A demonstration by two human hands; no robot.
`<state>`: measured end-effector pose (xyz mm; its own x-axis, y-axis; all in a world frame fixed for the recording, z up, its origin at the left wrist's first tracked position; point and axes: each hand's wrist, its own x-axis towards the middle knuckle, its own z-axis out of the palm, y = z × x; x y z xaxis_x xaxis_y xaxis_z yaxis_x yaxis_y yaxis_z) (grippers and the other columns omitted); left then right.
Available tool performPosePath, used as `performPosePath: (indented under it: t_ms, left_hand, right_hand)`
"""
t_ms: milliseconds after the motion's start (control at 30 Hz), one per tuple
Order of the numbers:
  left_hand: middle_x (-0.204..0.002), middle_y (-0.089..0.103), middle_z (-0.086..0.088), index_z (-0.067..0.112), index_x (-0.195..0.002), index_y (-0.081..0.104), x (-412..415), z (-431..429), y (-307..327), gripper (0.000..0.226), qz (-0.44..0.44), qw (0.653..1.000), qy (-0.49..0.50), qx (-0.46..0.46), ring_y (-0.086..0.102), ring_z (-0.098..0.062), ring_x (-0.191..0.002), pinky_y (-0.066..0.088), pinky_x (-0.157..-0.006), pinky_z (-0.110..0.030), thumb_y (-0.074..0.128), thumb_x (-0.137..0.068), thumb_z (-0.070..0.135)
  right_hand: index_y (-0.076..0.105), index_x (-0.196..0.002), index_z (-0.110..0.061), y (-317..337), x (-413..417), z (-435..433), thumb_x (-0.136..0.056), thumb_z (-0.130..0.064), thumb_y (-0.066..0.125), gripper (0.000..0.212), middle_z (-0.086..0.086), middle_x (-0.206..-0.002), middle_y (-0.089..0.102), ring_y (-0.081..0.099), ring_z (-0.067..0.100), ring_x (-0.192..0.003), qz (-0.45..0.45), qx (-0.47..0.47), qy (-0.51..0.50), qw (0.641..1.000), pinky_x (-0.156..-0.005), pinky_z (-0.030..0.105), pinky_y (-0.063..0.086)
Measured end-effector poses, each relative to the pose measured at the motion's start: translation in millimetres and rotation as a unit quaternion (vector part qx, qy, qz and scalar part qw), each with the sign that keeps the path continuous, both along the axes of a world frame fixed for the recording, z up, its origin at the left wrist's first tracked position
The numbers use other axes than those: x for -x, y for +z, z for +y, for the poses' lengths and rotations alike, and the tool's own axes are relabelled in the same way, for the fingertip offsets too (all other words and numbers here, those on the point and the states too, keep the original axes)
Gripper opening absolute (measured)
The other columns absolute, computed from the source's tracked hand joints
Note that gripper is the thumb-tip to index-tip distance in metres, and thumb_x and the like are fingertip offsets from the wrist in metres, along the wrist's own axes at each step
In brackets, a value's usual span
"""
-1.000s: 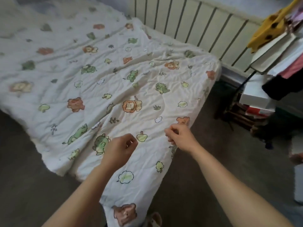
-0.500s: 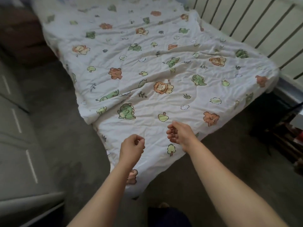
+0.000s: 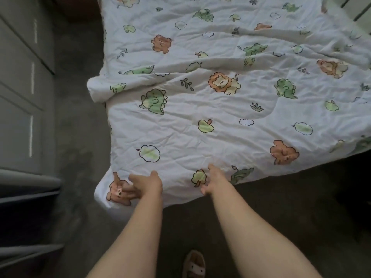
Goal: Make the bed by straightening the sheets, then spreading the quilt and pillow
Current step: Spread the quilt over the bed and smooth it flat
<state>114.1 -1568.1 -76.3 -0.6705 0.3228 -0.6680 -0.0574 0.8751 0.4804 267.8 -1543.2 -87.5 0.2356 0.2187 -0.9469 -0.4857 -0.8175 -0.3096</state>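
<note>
Grey carpet point(image 3: 80, 137) borders the foot of the bed, and over that bed lies the quilt point(image 3: 200, 109), white with printed lions, dinosaurs and trees, its near edge hanging toward the floor. The left hand point(image 3: 145, 184) is at the near left corner, fingers stretched out over an orange bear print (they are blurred, but none looks curled round cloth), so it grips nothing. The right hand point(image 3: 213, 179) is near it along the same edge, fingers straight against the fabric beside a small tree print, likewise holding nothing. Creases run across the middle of the quilt, and on its left side a fold point(image 3: 96, 87) bulges out past the edge. No pillow is in view. Further out stand grey cabinet doors point(image 3: 20, 97) on the left, and a slipper point(image 3: 193, 263) shows between the forearms.

The likely trouble is the fold: tugging the near corner without first opening it would probably pull the quilt askew. A hard pull could also slide the whole cover off toward the carpet, where the slipper might tread on the hanging corner
</note>
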Motion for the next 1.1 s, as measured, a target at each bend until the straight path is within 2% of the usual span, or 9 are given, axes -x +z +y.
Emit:
performPosePath:
  t_ms: [133, 233, 333, 467, 633, 767, 867, 967, 1100]
  left_hand:
    - [-0.157, 0.004, -0.015, 0.023, -0.149, 0.020, 9.3, -5.6, -30.2, 0.077, 0.035, 0.995, 0.094, -0.020, 0.005, -0.032, -0.145, 0.017, -0.115, -0.040, 0.065, -0.087, 0.024]
    - [-0.151, 0.025, -0.015, 0.027, -0.150, 0.024, 24.1, -6.3, -58.1, 0.076, 0.067, 0.993, 0.082, -0.048, 0.029, -0.034, -0.136, 0.029, -0.109, -0.040, 0.066, -0.086, 0.020]
    - [-0.138, 0.043, -0.011, 0.028, -0.147, 0.030, 34.5, -10.9, -78.6, 0.077, 0.067, 0.994, 0.073, -0.047, 0.053, -0.038, -0.116, 0.044, -0.100, -0.043, 0.070, -0.081, 0.019]
    - [-0.127, 0.060, -0.008, 0.024, -0.136, 0.045, 39.0, -24.8, -78.1, 0.056, 0.037, 0.991, 0.117, -0.056, 0.058, -0.035, -0.113, 0.044, -0.101, -0.039, 0.065, -0.084, 0.016]
    - [-0.125, 0.059, -0.002, 0.041, -0.140, 0.040, 34.6, -78.3, -77.7, 0.061, 0.041, 0.997, 0.053, -0.041, 0.058, -0.038, -0.108, 0.049, -0.097, -0.050, 0.059, -0.087, 0.018]
    - [-0.125, 0.058, -0.011, 0.037, -0.147, 0.029, 27.6, -122.2, -87.3, 0.070, 0.048, 0.998, -0.033, 0.016, 0.060, -0.043, -0.100, 0.053, -0.088, -0.047, 0.053, -0.086, 0.011]
    - [-0.120, 0.060, -0.013, 0.039, -0.144, 0.031, 28.8, -129.0, -88.1, 0.067, 0.041, 0.999, -0.030, 0.013, 0.059, -0.039, -0.090, 0.050, -0.076, -0.039, 0.051, -0.086, 0.013]
    - [-0.125, 0.053, -0.023, 0.020, -0.133, 0.047, 31.7, -112.6, -81.3, 0.047, 0.099, 0.995, 0.000, 0.006, 0.055, -0.045, -0.106, 0.049, -0.088, -0.047, 0.058, -0.088, 0.022]
    - [-0.133, 0.046, -0.022, 0.008, -0.127, 0.051, 37.7, -72.2, -72.7, 0.052, 0.124, 0.990, -0.051, -0.041, 0.045, -0.044, -0.121, 0.039, -0.103, -0.053, 0.065, -0.084, 0.034]
  right_hand:
    - [0.044, -0.133, -0.016, -48.2, 3.5, 0.3, -0.074, -0.050, 0.072, 0.073, 0.009, -0.125, 0.055, 0.056, 0.030, -0.096, 0.002, 0.025, -0.009, 1.000, -0.066, 0.041, 0.049]
    - [0.045, -0.133, -0.015, -79.3, 4.5, 2.9, -0.070, -0.047, 0.079, 0.077, 0.009, -0.129, 0.053, 0.056, 0.033, -0.107, -0.026, -0.016, -0.025, 0.999, -0.085, 0.046, 0.054]
    - [0.055, -0.120, -0.015, -129.1, -1.2, 3.6, -0.037, -0.063, 0.088, 0.102, 0.009, -0.113, 0.062, 0.064, 0.029, -0.090, -0.060, -0.034, -0.012, 0.998, -0.069, 0.042, 0.059]
    - [0.052, -0.087, -0.002, -83.0, -2.1, -12.6, -0.083, -0.023, 0.074, 0.031, 0.011, -0.077, 0.055, 0.053, 0.019, -0.056, -0.126, -0.032, -0.002, 0.992, -0.043, 0.026, 0.045]
    - [0.055, -0.090, 0.002, -74.3, -12.5, -59.1, -0.085, -0.009, 0.070, 0.020, 0.013, -0.066, 0.056, 0.047, 0.017, -0.044, -0.136, -0.005, 0.034, 0.990, -0.028, 0.014, 0.033]
    - [0.058, -0.086, 0.007, -72.9, -21.4, -92.8, -0.085, -0.011, 0.071, 0.022, 0.015, -0.063, 0.059, 0.049, 0.017, -0.041, -0.147, 0.018, 0.075, 0.986, -0.028, 0.016, 0.034]
    - [0.059, -0.098, 0.009, -76.6, -29.6, -96.8, -0.086, -0.018, 0.072, 0.031, 0.015, -0.064, 0.060, 0.050, 0.015, -0.035, -0.137, 0.024, 0.097, 0.985, -0.031, 0.017, 0.037]
    - [0.057, -0.116, 0.004, -74.7, -34.8, -90.7, -0.082, -0.026, 0.075, 0.049, 0.020, -0.083, 0.065, 0.060, 0.023, -0.054, -0.184, -0.002, 0.091, 0.979, -0.038, 0.024, 0.047]
    - [0.047, -0.127, 0.001, -65.1, -41.9, -66.6, -0.077, -0.039, 0.076, 0.070, 0.020, -0.117, 0.060, 0.063, 0.038, -0.100, -0.251, -0.032, 0.078, 0.964, -0.086, 0.049, 0.056]
